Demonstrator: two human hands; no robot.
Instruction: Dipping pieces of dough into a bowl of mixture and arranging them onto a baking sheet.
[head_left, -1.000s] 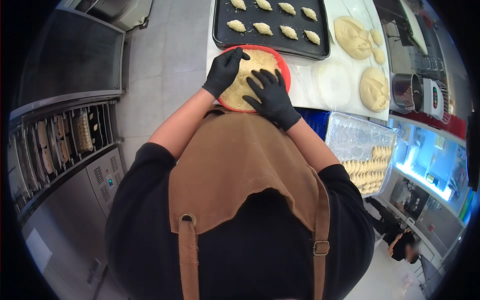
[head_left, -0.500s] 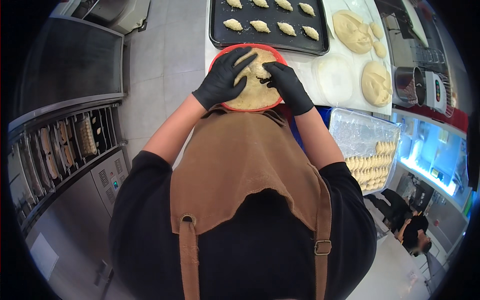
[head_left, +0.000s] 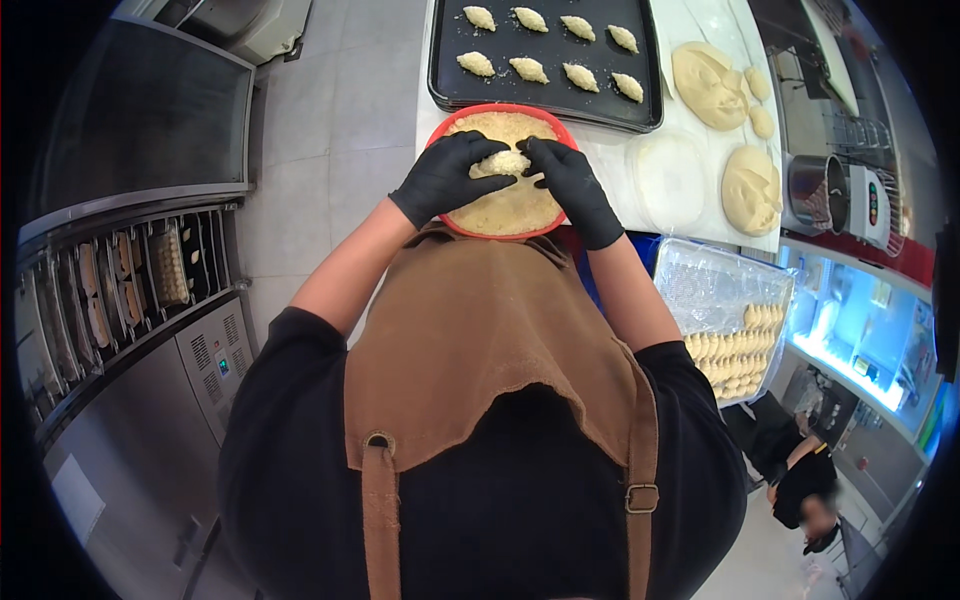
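My left hand [head_left: 450, 170], in a black glove, and my right hand [head_left: 568, 185], gloved alike, grip a crumb-coated, elongated dough piece [head_left: 503, 163] from either side, over a red bowl [head_left: 503, 222] of pale yellow crumbs. Just beyond the bowl lies a black baking tray [head_left: 510, 95] with several coated, spindle-shaped dough pieces [head_left: 530, 70]. To the right of the bowl sit a translucent plastic lid or container [head_left: 664, 177] and large lumps of smooth dough [head_left: 750, 190].
A plastic-covered tray of shaped dough [head_left: 730, 355] is at my right. A mixing bowl with a machine [head_left: 820, 190] stands beyond the worktable [head_left: 690, 20]. A tray rack [head_left: 130, 280] is on the left. A co-worker [head_left: 805, 490] is at the lower right.
The dough piece has risen out of the crumbs into my fingers. My right hand went from spread in the crumbs to gripping it; my left hand moved in from the rim.
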